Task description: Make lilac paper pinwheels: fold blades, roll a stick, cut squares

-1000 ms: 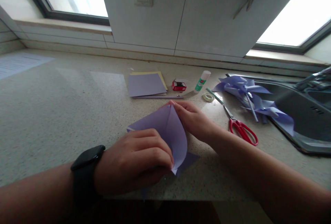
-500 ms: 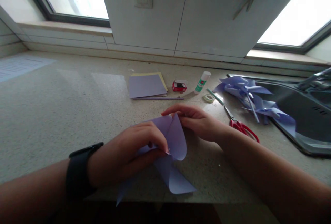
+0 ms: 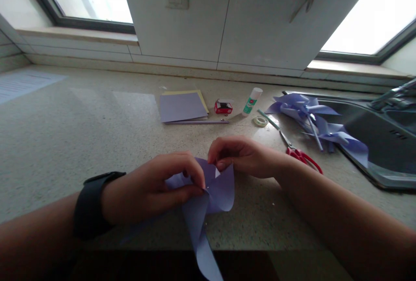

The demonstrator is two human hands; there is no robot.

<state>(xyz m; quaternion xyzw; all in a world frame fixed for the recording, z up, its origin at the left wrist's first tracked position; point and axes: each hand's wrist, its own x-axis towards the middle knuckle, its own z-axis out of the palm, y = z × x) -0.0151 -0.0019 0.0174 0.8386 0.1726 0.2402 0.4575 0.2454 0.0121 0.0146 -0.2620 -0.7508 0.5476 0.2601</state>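
Head view: purple paper sheet (image 3: 214, 185) sits curled at the near desk (image 3: 81, 142) edge, one flap hanging over it. Left hand (image 3: 156, 188) pinches its middle, right hand (image 3: 243, 157) pinches a corner folded inward. Red scissors (image 3: 300, 155) lie just right, glue stick (image 3: 249, 101) farther back.

Red scissors (image 3: 302, 156) — glue stick (image 3: 250, 101) — finished paper pinwheels (image 3: 316, 121)

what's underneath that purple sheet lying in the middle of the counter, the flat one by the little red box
Under the purple sheet a yellow sheet shows along the far and right edges, and a thin purple edge along the near side. How many sheets lie between is covered.
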